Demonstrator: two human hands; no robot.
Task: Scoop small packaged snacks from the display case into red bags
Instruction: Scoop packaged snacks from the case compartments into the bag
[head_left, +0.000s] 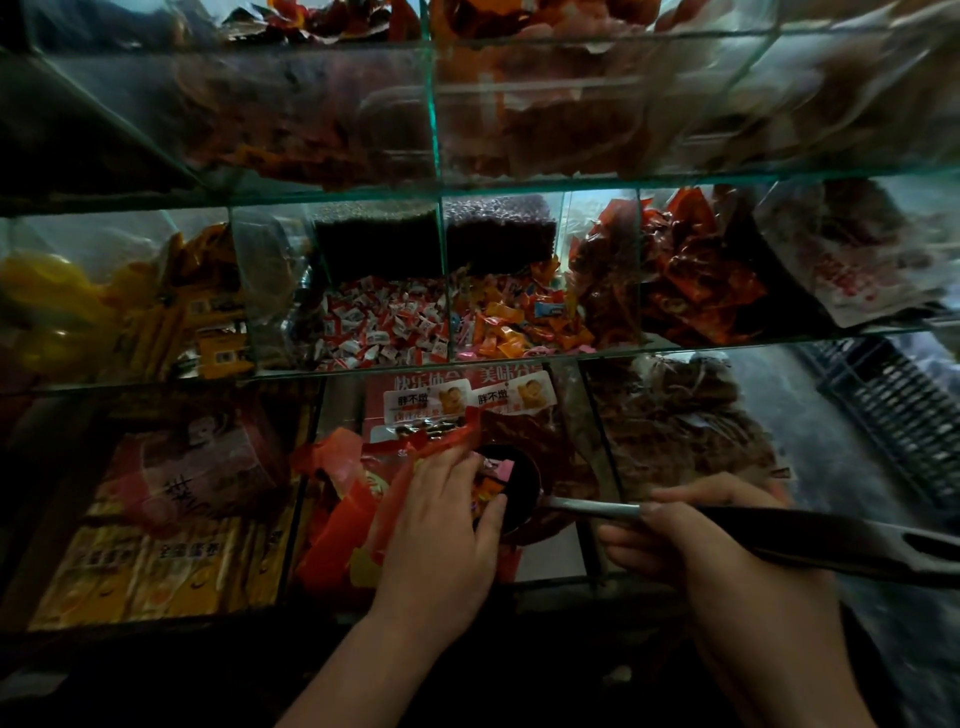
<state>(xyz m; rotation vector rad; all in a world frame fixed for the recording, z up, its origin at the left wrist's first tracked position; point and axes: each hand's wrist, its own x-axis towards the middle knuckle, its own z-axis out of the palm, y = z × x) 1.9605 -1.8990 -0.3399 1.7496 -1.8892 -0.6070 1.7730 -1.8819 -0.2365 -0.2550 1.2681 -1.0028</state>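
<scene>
My left hand (447, 525) grips the rim of a crumpled red bag (358, 499), holding its mouth up over the lowest shelf of the glass display case (436, 130). My right hand (711, 540) clasps the long dark handle of a scoop (524, 493), whose round dark bowl sits right beside my left fingers at the bag's mouth. A few small orange and pink wrapped snacks lie in the bowl. In the middle shelf behind, one bin holds red-and-white wrapped candies (384, 322) and the neighbouring bin holds orange wrapped candies (514, 317).
Yellow packets (208, 312) fill the middle-left bin and red packets (696, 270) the middle-right one. Yellow boxes (156, 566) lie at lower left, brown snacks (685, 421) at lower right. A dark plastic crate (893, 410) stands on the right.
</scene>
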